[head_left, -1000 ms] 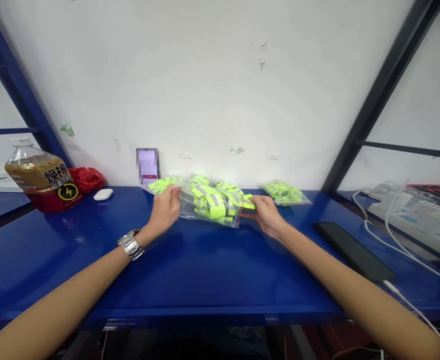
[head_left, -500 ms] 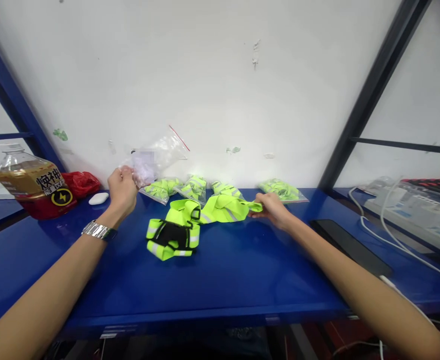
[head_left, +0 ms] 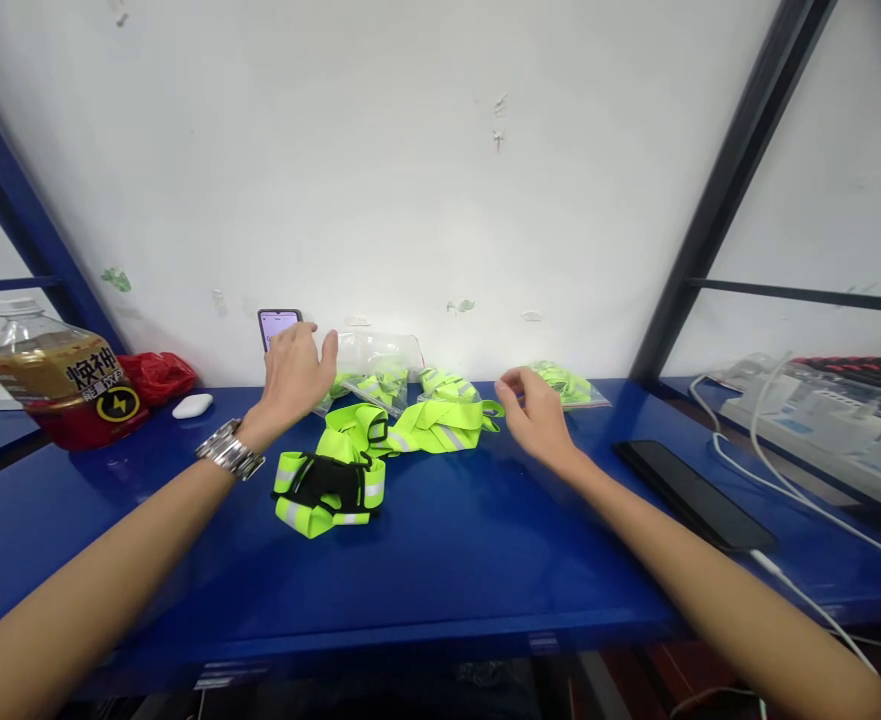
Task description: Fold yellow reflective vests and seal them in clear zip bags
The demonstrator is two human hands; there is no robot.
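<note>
My left hand (head_left: 297,368), wearing a metal watch (head_left: 230,450), hovers at the back of the blue table with thumb and fingers apart. Beside it an empty-looking clear plastic bag (head_left: 380,350) lies over packed bags against the wall. Across the middle stretches a neon-yellow reflective strap vest (head_left: 440,425) with silver bands, its black panel (head_left: 331,483) at the front left. Just beyond the strap's right end is my right hand (head_left: 536,412), fingers loosely curved and apart, holding nothing. Behind it sits another clear bag with yellow straps (head_left: 564,382).
A lit phone (head_left: 278,322) leans on the wall, partly behind my left hand. Left stand a drink bottle (head_left: 65,380), a red plastic bag (head_left: 159,376) and a white case (head_left: 192,406). Right are a dark phone (head_left: 695,492) on a cable and power strips (head_left: 822,430).
My left hand has let go of the clear bag, which now lies to its right, and moved right. My right hand has released the strap end.
</note>
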